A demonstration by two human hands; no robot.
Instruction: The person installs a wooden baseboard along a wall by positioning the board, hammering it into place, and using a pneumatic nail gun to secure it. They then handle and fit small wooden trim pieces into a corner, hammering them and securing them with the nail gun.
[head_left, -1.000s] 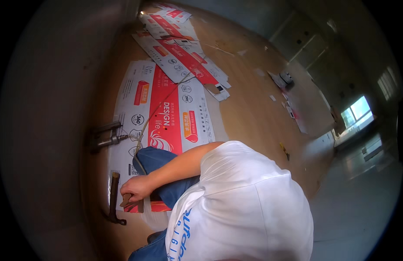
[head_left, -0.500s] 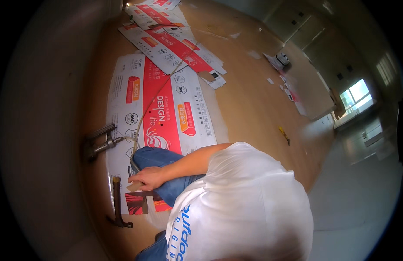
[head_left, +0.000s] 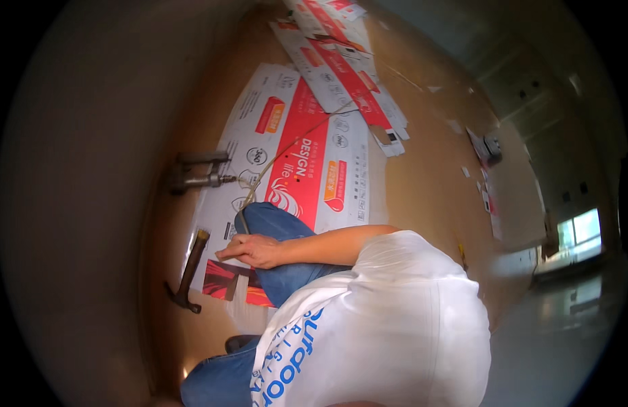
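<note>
My right hand [head_left: 258, 252] is over the printed cardboard, beside my bent knee in blue jeans [head_left: 276, 220]. Its fingers are closed together, and what they hold, if anything, is hidden. A thin hose [head_left: 270, 165] passes by that knee and runs up across the cardboard. To the left of the hand a hammer [head_left: 190, 270] lies with its head toward me. Farther up, at the cardboard's left edge, rests a grey metal power tool [head_left: 202, 172], which looks like a nail gun. My left hand does not show.
Flattened red and white cardboard sheets [head_left: 259, 95] cover the wood-coloured floor [head_left: 422, 183] ahead. A wall [head_left: 90, 203] rises close on the left. At the right are a dark object [head_left: 491, 146], paper scraps and a window [head_left: 578, 230]. A yellow-handled tool [head_left: 462, 256] lies behind my shoulder.
My view has shifted, so the cardboard, tools and hand sit higher and mostly farther right. A tan piece seen under my right fingers earlier is now hidden. More of my lower leg shows.
</note>
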